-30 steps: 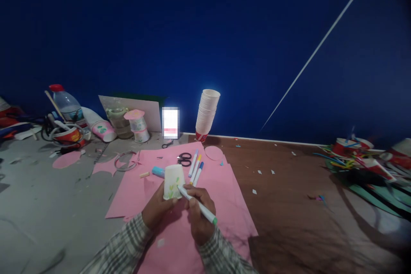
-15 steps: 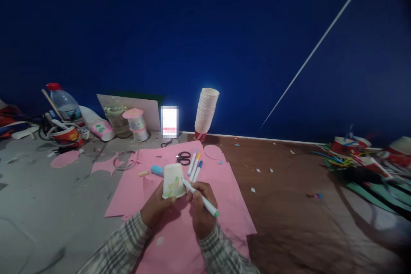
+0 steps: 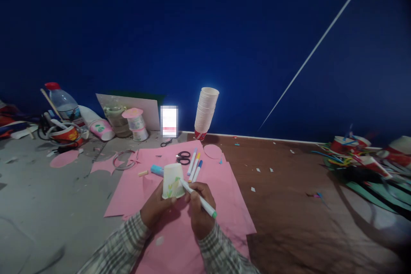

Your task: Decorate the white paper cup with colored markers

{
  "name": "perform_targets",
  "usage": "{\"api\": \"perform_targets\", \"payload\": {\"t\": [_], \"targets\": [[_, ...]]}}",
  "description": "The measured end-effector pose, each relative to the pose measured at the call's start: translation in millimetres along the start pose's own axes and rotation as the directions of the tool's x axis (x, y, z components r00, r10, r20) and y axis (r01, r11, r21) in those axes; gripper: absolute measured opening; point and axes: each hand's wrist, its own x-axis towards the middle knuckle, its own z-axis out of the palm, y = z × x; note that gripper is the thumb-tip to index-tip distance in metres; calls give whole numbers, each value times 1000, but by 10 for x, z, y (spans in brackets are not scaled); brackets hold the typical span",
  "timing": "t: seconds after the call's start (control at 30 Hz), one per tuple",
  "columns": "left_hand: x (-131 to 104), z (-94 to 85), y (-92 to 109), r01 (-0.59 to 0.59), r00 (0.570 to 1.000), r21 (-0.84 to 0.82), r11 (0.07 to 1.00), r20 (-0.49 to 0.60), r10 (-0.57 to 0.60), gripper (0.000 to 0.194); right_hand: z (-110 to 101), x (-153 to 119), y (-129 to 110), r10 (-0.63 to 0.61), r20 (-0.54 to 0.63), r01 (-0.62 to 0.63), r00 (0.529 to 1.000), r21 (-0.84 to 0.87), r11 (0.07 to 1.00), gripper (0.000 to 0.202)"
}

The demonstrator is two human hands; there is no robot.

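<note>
A white paper cup (image 3: 172, 177) is held upside down in my left hand (image 3: 155, 206), its wide rim at the bottom. Green and yellowish marks show on the cup's side. My right hand (image 3: 202, 212) grips a white marker pen (image 3: 202, 202) with a green end, its tip at the right part of the cup's drawing. Both hands are above pink paper sheets (image 3: 180, 239). Just beyond the cup lie a blue tube (image 3: 157, 170), black-handled scissors (image 3: 184, 158) and several other markers (image 3: 195, 167).
A tall stack of paper cups (image 3: 206, 111) stands by the blue partition (image 3: 205, 30). To the left are a red-capped bottle (image 3: 62, 100), a decorated cup (image 3: 101, 129) and a pink-topped cup craft (image 3: 135, 124). Cluttered red cups (image 3: 348, 144) stand at the far right.
My right hand has shifted slightly left, carrying the marker tip a little further onto the cup's side. My left hand and the cup stay nearly still.
</note>
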Motion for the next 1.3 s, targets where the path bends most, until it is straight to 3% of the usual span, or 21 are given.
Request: {"api": "perform_targets", "payload": {"t": [0.2,0.4,0.97,1.13,1.3], "targets": [[-7,-8,-15,19,997,8,1000,-75,-18,45,19,7,-22,-10,-15,11,1000,26,1000,13],[-7,-23,-28,32,999,-17,999,-23,-32,45,14,8,-32,6,15,-6,1000,26,1000,12],[-2,-20,-29,33,999,-23,999,-28,-34,47,14,-4,-25,-6,7,5,1000,50,999,13],[-8,-5,-22,27,999,-36,999,-32,-28,46,9,-22,-4,51,21,-52,998,51,997,13],[-20,8,-21,45,999,-63,997,-15,-46,48,16,-20,-35,-11,15,10,1000,46,999,13]]}}
